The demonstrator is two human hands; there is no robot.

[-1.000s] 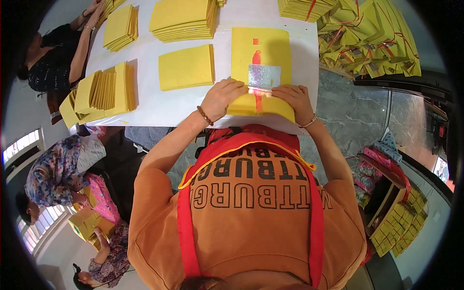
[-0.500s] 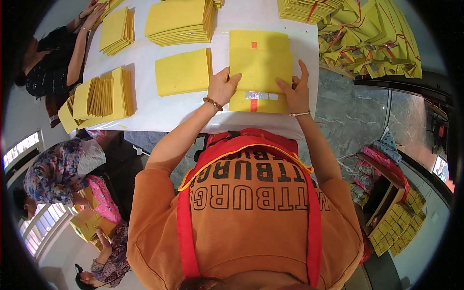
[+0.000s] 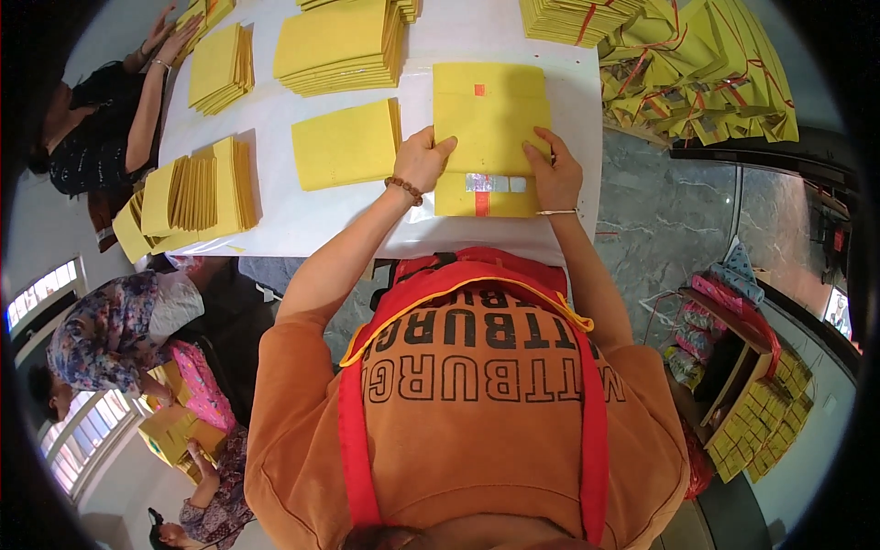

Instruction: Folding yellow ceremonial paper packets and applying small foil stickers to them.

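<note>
In front of me lies a folded yellow paper [image 3: 490, 128] on the white-covered table. It bears a small red mark [image 3: 479, 90] near its far end and a silver strip [image 3: 493, 183] with a red patch close to its near end. My left hand [image 3: 423, 165] is closed on its left edge, thumb on top. On the right edge, my right hand [image 3: 557, 174] grips with the thumb on the upper face and the fingers bent at the side. What lies under the paper is mostly hidden. Just left of it rests a low yellow paper stack [image 3: 341, 145].
Taller yellow stacks [image 3: 335, 46] stand farther back, and a fanned pile [image 3: 188, 192] sits at the left. Tied yellow bundles [image 3: 701, 78] fill the far right. One co-worker [image 3: 105, 124] handles paper at the left; two more people [image 3: 115, 325] are lower left.
My right hand's raised index finger has come down and bent at the paper's right edge. My left hand keeps its hold. The whole view has shifted slightly.
</note>
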